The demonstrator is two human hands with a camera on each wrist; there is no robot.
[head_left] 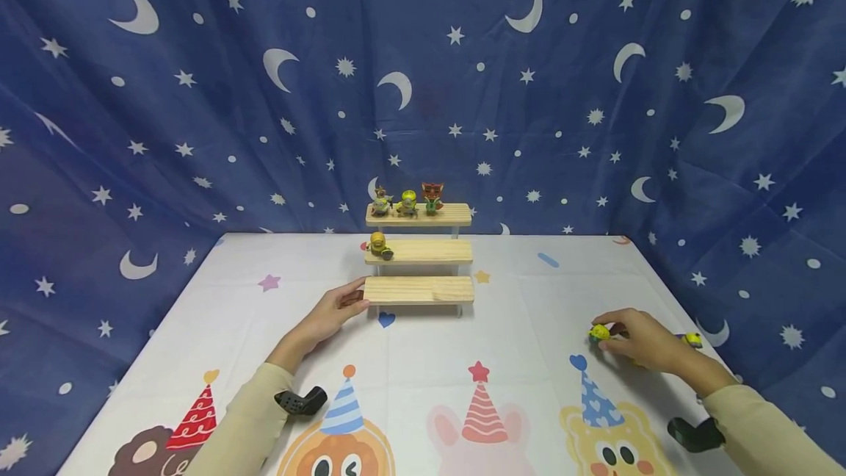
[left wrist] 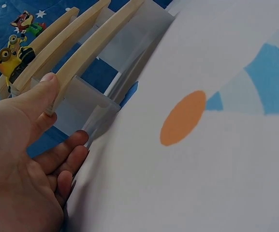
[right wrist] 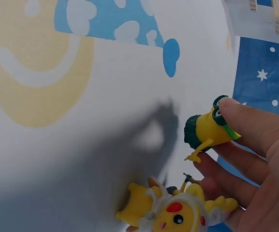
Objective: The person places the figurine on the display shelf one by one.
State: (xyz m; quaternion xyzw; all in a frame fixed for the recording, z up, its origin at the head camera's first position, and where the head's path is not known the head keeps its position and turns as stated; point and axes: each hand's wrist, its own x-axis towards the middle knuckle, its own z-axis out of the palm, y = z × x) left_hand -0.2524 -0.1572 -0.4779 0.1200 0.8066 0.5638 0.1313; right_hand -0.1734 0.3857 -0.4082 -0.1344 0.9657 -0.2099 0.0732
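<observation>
My left hand [head_left: 330,312] holds the left end of the lowest step of a three-tier wooden display stand [head_left: 419,290]; its thumb lies at the board's end in the left wrist view. Far to the right, my right hand [head_left: 644,341] pinches a yellow minion figure [right wrist: 209,129] with goggles and a dark green skirt, between thumb and fingers. Below that hand, a yellow figure with a white hood and red cheeks [right wrist: 178,217] lies on the table. The top step carries two minion figures [head_left: 407,203] and a fox figure [head_left: 432,199]. Another minion [head_left: 379,245] sits on the middle step's left end.
A yellow and purple figure [head_left: 691,340] lies right of my right hand, partly hidden by it. The white tablecloth [head_left: 502,322] has printed cartoon animals in party hats. A blue curtain [head_left: 449,79] with moons and stars rises behind and at both sides.
</observation>
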